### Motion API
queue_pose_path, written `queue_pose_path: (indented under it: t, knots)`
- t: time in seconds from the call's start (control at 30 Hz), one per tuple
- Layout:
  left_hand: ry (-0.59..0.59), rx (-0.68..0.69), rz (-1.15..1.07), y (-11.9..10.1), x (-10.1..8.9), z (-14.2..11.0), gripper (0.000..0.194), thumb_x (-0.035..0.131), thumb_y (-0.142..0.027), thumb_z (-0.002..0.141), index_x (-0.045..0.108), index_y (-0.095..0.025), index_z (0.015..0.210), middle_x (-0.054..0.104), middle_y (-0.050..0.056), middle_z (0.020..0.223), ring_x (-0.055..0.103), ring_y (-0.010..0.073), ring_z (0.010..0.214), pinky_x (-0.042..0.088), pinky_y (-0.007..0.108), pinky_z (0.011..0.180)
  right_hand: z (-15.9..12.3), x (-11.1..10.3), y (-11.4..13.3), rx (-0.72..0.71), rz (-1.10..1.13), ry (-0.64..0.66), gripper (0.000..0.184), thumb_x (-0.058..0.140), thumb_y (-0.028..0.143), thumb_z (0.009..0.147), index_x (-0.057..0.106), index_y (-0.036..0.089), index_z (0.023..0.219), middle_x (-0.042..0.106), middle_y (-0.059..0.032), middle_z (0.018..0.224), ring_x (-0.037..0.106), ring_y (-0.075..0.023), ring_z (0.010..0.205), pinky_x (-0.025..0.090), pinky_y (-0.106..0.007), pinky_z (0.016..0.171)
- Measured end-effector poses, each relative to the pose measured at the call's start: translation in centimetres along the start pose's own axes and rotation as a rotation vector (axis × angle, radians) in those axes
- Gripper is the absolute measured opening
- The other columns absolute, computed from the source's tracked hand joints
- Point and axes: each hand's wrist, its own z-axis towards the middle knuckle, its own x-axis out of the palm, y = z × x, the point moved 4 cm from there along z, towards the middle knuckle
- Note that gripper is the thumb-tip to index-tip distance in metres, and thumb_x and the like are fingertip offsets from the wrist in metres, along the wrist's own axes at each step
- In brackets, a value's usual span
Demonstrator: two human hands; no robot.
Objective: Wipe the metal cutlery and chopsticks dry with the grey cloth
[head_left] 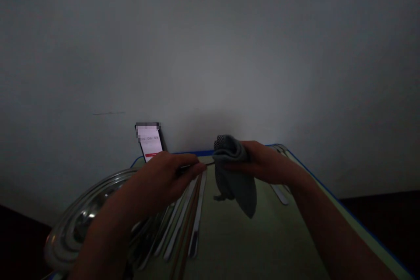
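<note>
My left hand (175,170) pinches one end of a thin piece of cutlery (210,163) between thumb and fingers. Its other end runs into a folded grey cloth (234,170), so whether it is a spoon or a fork I cannot tell. My right hand (262,162) is closed around that cloth, and a loose corner hangs down over the table. Below my left hand lie several knives (183,218) and a pair of brown chopsticks (190,223), side by side. More cutlery (278,193) lies beyond my right wrist, partly hidden by it.
A large shiny metal bowl or basin (82,223) stands at the left, partly behind my left forearm. A phone (151,142) showing a timer leans against the pale wall (210,61). The greenish tabletop (249,245) has a blue edge.
</note>
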Motion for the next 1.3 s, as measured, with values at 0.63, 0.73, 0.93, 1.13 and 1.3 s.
queue_pose_path:
  t: [0.63,0.73,0.93,1.13,1.3]
  knots:
    - [-0.306,-0.123,-0.096,-0.8,1.1,1.9,0.036,0.032,-0.037,0.087,0.058,-0.017,0.071,0.057,-0.002,0.055,0.051,0.0124,0.048,0.032,0.022,0.048,1.5,2.3,-2.0,0.153,0.537,-0.777,0.033,0.056,0.041,0.078,0.062,0.016,0.099,0.065,-0.0086,0.102,0.058,-0.0203,0.095,0.045,-0.036,0.085]
    - [-0.241,-0.092,-0.018,-0.2,0.3,1.3,0.037,0.036,-0.041,0.086,0.055,-0.018,0.064,0.051,-0.004,0.048,0.048,0.0112,0.043,0.031,0.022,0.047,1.4,1.1,-1.7,0.084,0.425,-0.353,0.027,0.061,0.032,0.075,0.063,0.015,0.096,0.066,-0.0061,0.098,0.059,-0.0188,0.09,0.046,-0.036,0.084]
    - [-0.121,-0.047,0.005,0.1,-0.7,-0.1,0.038,0.036,-0.042,0.086,0.058,-0.018,0.068,0.048,-0.005,0.045,0.045,0.0098,0.039,0.029,0.022,0.044,-0.2,-0.4,-1.1,0.012,0.417,-0.015,0.027,0.06,0.027,0.077,0.062,0.02,0.102,0.067,-0.0013,0.097,0.06,-0.0169,0.092,0.047,-0.034,0.085]
    - [-0.249,-0.087,0.025,0.1,-1.4,0.1,0.037,0.036,-0.042,0.084,0.056,-0.018,0.065,0.05,-0.003,0.046,0.048,0.0116,0.04,0.03,0.023,0.045,0.8,-0.2,-1.5,0.099,0.73,-0.446,0.035,0.065,0.037,0.073,0.06,0.02,0.102,0.067,-0.0055,0.101,0.062,-0.0192,0.092,0.049,-0.035,0.083]
    - [-0.27,-0.108,0.013,-0.1,-1.6,0.1,0.034,0.037,-0.039,0.084,0.057,-0.018,0.067,0.053,-0.002,0.048,0.049,0.0121,0.042,0.03,0.024,0.046,1.6,1.4,-2.0,0.188,0.972,-0.591,0.044,0.051,0.048,0.08,0.059,0.016,0.109,0.066,-0.0098,0.106,0.063,-0.0207,0.092,0.049,-0.037,0.084]
